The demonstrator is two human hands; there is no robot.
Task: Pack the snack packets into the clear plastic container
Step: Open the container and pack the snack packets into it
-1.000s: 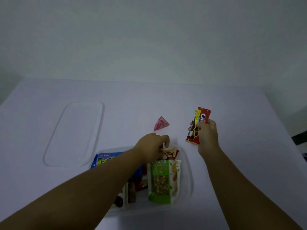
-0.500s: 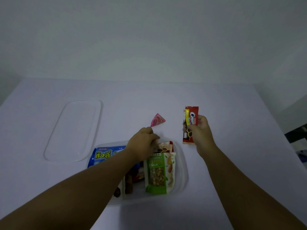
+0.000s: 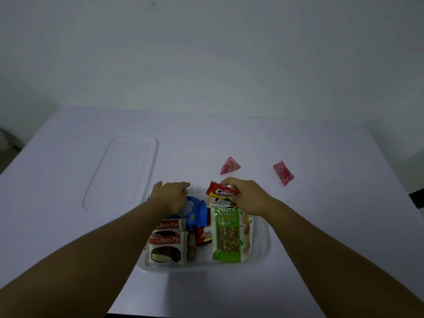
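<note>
The right hand (image 3: pixel 246 198) pinches the red packet (image 3: pixel 221 192), long axis crosswise, over the clear container's (image 3: pixel 263 244) far end; the left hand (image 3: pixel 171 197), nothing in its grip, rests on the blue packet (image 3: pixel 195 210).

Container (image 3: pixel 263 244): clear plastic tub, open, on the table's near edge.
Inside it: two Choco Pie packets (image 3: pixel 166 245) at left, blue bag (image 3: pixel 195 213) behind them, green nut pouch (image 3: pixel 228 235) at right.
Red cookie packet (image 3: pixel 221 192): above the tub's far end, pinched in fingers.
Pink packets (image 3: pixel 230 165): two, triangular, on the table beyond.
</note>
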